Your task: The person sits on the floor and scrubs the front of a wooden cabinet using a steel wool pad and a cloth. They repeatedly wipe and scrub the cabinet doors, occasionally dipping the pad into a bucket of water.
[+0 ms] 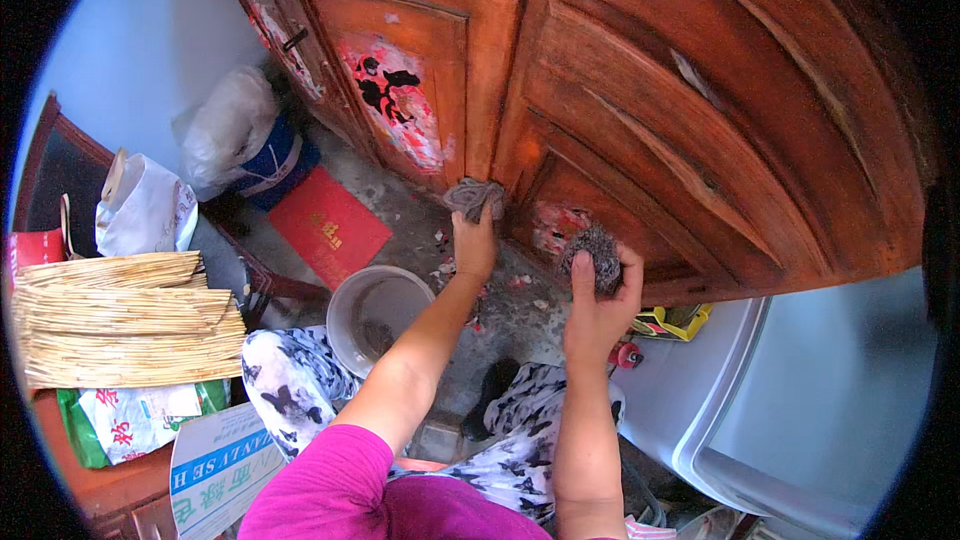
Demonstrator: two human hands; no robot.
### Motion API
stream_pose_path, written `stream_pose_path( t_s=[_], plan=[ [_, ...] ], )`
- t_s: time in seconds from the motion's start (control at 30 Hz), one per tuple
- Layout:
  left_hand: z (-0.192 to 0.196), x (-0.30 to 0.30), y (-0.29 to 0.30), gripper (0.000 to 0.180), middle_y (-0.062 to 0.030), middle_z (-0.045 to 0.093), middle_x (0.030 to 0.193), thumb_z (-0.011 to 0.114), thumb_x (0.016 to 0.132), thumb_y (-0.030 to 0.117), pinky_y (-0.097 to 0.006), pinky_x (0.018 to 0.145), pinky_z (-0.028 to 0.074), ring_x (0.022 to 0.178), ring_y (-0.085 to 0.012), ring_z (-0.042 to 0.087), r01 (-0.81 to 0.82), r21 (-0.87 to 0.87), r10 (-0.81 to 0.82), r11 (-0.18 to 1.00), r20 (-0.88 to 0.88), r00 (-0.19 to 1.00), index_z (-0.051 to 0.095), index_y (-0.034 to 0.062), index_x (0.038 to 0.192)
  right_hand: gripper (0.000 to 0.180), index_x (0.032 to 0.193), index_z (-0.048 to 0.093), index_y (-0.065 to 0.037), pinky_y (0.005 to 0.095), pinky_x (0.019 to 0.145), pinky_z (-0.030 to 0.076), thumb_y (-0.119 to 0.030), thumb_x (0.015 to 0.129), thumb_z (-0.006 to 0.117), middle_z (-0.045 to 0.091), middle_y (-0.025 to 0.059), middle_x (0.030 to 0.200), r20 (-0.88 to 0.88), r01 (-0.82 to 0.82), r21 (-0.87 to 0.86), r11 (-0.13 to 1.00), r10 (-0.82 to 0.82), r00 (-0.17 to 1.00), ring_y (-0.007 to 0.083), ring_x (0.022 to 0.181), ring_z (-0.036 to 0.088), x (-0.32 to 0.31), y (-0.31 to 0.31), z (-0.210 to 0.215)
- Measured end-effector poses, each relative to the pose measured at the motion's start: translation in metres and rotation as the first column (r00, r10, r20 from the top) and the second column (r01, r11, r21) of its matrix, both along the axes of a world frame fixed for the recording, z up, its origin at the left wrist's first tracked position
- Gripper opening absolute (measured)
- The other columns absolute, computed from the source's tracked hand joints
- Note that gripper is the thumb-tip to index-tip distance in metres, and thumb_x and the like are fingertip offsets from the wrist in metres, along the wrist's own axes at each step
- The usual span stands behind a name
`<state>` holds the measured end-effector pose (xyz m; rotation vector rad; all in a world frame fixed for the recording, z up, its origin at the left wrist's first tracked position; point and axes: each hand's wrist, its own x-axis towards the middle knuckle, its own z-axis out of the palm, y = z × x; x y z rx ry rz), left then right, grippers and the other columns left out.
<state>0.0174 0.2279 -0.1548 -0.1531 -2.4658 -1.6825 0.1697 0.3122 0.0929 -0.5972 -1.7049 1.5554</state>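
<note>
My left hand (pixel 474 246) is closed on a crumpled grey rag (pixel 472 196), which it presses against the lower edge of a brown wooden door (pixel 490 60). My right hand (pixel 600 320) grips a dark grey steel wool scourer (pixel 594 248) between thumb and fingers, close in front of the door's lower right panel (pixel 620 200). Torn remnants of a red, white and black paper picture (pixel 392 95) cling to the left panel. A smaller pinkish patch (pixel 556 228) shows behind the scourer. Below my left forearm stands a pale bucket (pixel 375 310); its contents are hard to make out.
Paper scraps (pixel 440 240) litter the grey floor. A red sheet (pixel 328 225) lies near a bagged blue bucket (pixel 275 165). At left, bundled thin sticks (pixel 130 320) sit on a chair (pixel 110 485) beside a cardboard piece (pixel 225 470). A whitish appliance (pixel 700 370) stands at right.
</note>
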Motion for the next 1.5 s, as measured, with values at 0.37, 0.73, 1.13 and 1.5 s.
stream_pose_path(
  t_s=[0.37, 0.73, 1.13, 1.5],
  plan=[
    [0.145, -0.007, -0.044, 0.047, -0.0184, 0.057, 0.123, 0.065, 0.087, -0.001, -0.042, 0.110, 0.039, 0.120, -0.0361, 0.052, -0.014, 0.072, 0.041, 0.997, -0.400, 0.915, 0.062, 0.0067, 0.133, 0.033, 0.116, 0.061, -0.002, 0.0293, 0.091, 0.048, -0.018, 0.094, 0.078, 0.066, 0.0030, 0.106, -0.013, 0.062, -0.023, 0.998, -0.063, 0.998, 0.0143, 0.096, 0.060, -0.003, 0.012, -0.001],
    [0.127, -0.017, 0.001, 0.064, -0.0226, 0.047, 0.133, 0.063, 0.082, -0.007, -0.050, 0.110, 0.040, 0.126, -0.0457, 0.047, -0.041, -0.207, -0.067, 0.977, -0.488, 0.870, 0.059, 0.0188, 0.140, 0.028, 0.117, 0.062, -0.003, 0.0245, 0.084, 0.046, -0.017, 0.097, 0.075, 0.063, -0.0008, 0.102, -0.081, 0.057, -0.106, 0.993, -0.066, 0.995, 0.0082, 0.090, 0.054, -0.008, 0.001, 0.011],
    [0.192, 0.018, -0.021, 0.053, -0.0199, 0.050, 0.136, 0.064, 0.084, -0.004, -0.044, 0.113, 0.038, 0.127, -0.0406, 0.050, -0.019, 0.053, 0.042, 0.998, -0.491, 0.870, 0.061, 0.0096, 0.135, 0.030, 0.112, 0.063, -0.004, 0.0280, 0.085, 0.048, -0.022, 0.094, 0.078, 0.066, 0.0009, 0.101, -0.099, 0.090, -0.140, 0.986, -0.105, 0.990, 0.0112, 0.090, 0.058, -0.003, 0.010, 0.013],
    [0.084, 0.043, -0.014, 0.062, -0.0171, 0.055, 0.128, 0.069, 0.078, -0.004, -0.050, 0.096, 0.051, 0.122, -0.0411, 0.054, 0.091, -0.530, -0.222, 0.843, -0.190, 0.956, 0.060, 0.0186, 0.134, 0.033, 0.115, 0.061, -0.003, 0.0278, 0.088, 0.047, -0.022, 0.094, 0.078, 0.065, 0.0018, 0.104, -0.072, 0.054, -0.182, 0.982, -0.068, 0.995, 0.0116, 0.094, 0.057, -0.005, 0.009, 0.010]
  ],
)
